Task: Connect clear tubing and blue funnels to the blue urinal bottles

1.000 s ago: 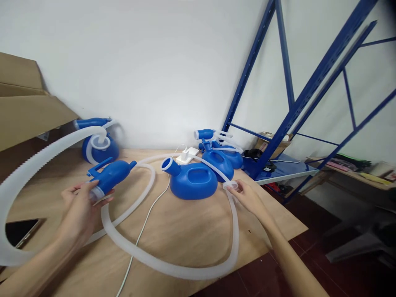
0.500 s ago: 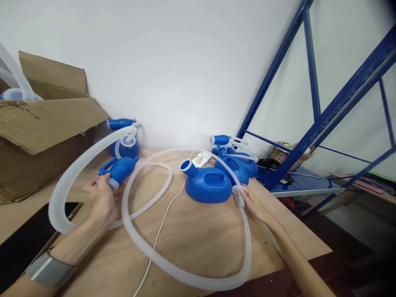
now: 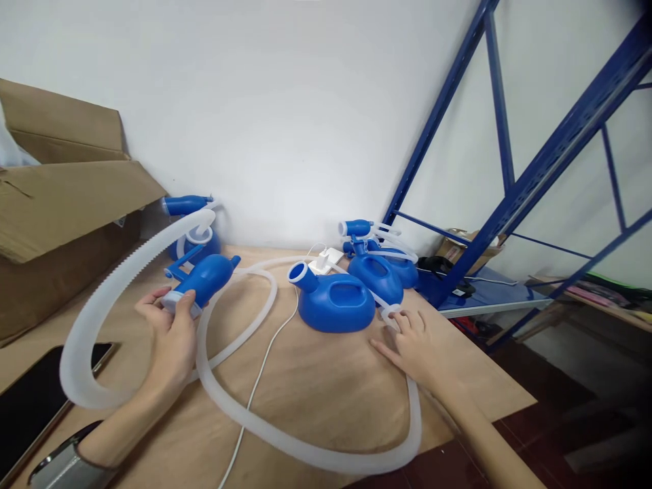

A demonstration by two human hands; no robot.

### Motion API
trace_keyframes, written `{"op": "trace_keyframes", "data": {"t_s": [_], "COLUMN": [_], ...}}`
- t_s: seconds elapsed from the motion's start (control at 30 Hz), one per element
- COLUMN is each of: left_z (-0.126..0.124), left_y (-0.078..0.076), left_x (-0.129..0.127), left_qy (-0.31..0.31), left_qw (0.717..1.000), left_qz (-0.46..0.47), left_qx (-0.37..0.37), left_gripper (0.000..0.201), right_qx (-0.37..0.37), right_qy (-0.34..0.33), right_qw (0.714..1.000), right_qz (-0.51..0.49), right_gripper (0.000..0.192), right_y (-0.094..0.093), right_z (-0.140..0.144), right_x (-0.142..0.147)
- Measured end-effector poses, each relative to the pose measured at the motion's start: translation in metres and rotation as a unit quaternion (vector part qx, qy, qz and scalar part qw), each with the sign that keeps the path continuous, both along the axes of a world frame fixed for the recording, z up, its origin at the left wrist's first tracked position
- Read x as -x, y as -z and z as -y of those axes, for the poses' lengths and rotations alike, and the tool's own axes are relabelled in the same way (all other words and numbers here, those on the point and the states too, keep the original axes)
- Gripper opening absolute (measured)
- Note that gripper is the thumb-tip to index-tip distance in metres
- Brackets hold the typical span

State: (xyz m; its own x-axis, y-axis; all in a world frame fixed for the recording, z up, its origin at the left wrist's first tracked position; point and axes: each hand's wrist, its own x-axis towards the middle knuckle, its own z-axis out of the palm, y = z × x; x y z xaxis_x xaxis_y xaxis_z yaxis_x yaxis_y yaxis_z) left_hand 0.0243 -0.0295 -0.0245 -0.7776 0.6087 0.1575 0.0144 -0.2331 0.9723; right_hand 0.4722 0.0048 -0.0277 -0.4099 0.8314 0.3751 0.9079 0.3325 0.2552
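Note:
In the head view my left hand (image 3: 176, 333) grips a blue urinal head (image 3: 210, 277) by its white rim. Its lid stands flipped up on the side, and its narrow tip points right. My right hand (image 3: 410, 343) has its fingers spread over the white cap (image 3: 391, 311) on the long translucent hose (image 3: 305, 445); the fingertips are at the cap, and I cannot tell if they press on it. Between my hands stands a blue urinal bottle (image 3: 336, 314) with a handle hole and an uncovered neck. The hose lies in wide loops on the table.
More blue urinals with hoses stand at the back right (image 3: 377, 272) and back left (image 3: 187, 206). A cardboard box (image 3: 76, 204) is at left, a phone (image 3: 35, 401) at lower left. A white cable (image 3: 265, 370) runs from a power strip (image 3: 326, 261). Blue shelving (image 3: 502, 204) rises at right.
My right hand has loosened from its pinch on the cap and spread its fingers over it; the cap sits lower. My left hand has turned the urinal head, its lid now flipped further out.

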Motion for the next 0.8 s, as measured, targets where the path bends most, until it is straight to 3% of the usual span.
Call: {"op": "trace_keyframes", "data": {"t_s": [0.1,0.23,0.37,0.47,0.53,0.6,0.73,0.8], "left_z": [0.001,0.002,0.001,0.002,0.002,0.003,0.003,0.004], "left_y": [-0.004,-0.005,-0.001,0.002,0.004,0.005,0.007,0.007], "left_x": [-0.007,-0.012,-0.01,-0.009,-0.009,-0.009,-0.013,-0.015], "left_qy": [0.01,0.016,0.023,0.023,0.023,0.026,0.037,0.036], "left_qw": [1.0,0.999,0.999,0.999,1.0,0.999,0.999,0.999], "left_qz": [0.016,0.026,0.023,0.011,0.003,-0.004,-0.014,-0.021], "left_qx": [0.006,0.012,0.02,0.021,0.02,0.019,0.008,-0.004], "left_gripper": [0.047,0.045,0.045,0.047,0.048,0.049,0.051,0.052], "right_qx": [-0.01,0.04,0.147,0.215,0.281,0.331,0.291,0.258], "right_qy": [0.097,0.178,0.184,0.15,0.119,0.088,0.005,-0.01], "right_qw": [0.994,0.983,0.967,0.953,0.914,0.842,0.732,0.709], "right_qz": [0.047,-0.002,-0.097,-0.15,-0.266,-0.415,-0.616,-0.656], "right_gripper": [0.045,0.046,0.027,0.016,0.016,0.026,0.047,0.053], "right_y": [0.003,0.004,-0.001,-0.017,-0.036,-0.056,-0.086,-0.09], "right_z": [0.0,-0.004,-0.017,-0.024,-0.023,-0.02,-0.019,-0.026], "right_x": [0.002,0.008,0.002,-0.014,-0.024,-0.028,-0.008,0.015]}}
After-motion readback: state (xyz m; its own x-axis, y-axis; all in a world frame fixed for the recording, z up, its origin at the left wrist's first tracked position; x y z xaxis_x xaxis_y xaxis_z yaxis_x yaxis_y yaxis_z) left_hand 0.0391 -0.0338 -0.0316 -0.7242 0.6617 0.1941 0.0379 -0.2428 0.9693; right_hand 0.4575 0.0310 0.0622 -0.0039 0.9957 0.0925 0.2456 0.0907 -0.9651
